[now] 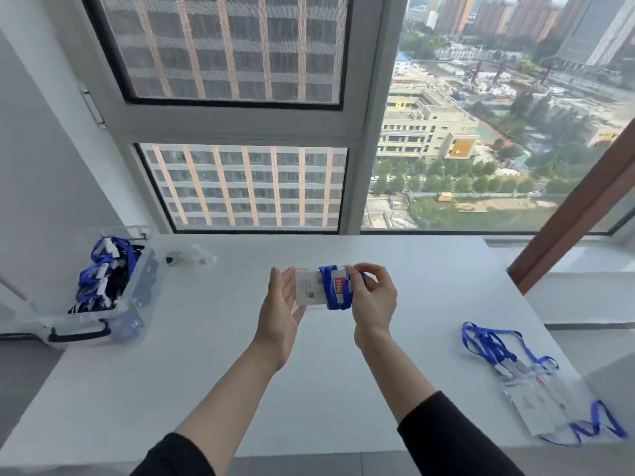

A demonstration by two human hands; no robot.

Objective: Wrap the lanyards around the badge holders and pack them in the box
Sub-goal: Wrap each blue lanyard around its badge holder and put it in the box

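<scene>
Two black sleeves (453, 438) enter at the bottom edge, with the forearms bare. The white worktop (206, 355) runs below a window (240, 132). At its left edge stands a clear box (146, 269) holding wound blue bundles (99, 273). At its right front lie loose badge holders (536, 403), their unwound lanyards (488, 341) spread beside them. Over the worktop centre, a clear badge holder (309, 290) is held level between both hands. The left hand (280, 314) has its fingers straight and released, palm against the holder's left end; the right hand (372, 300) has its fingers curled, grasping the right end. A blue lanyard (331, 286) is wound round the holder's right half, crossing a red label (338, 286).
</scene>
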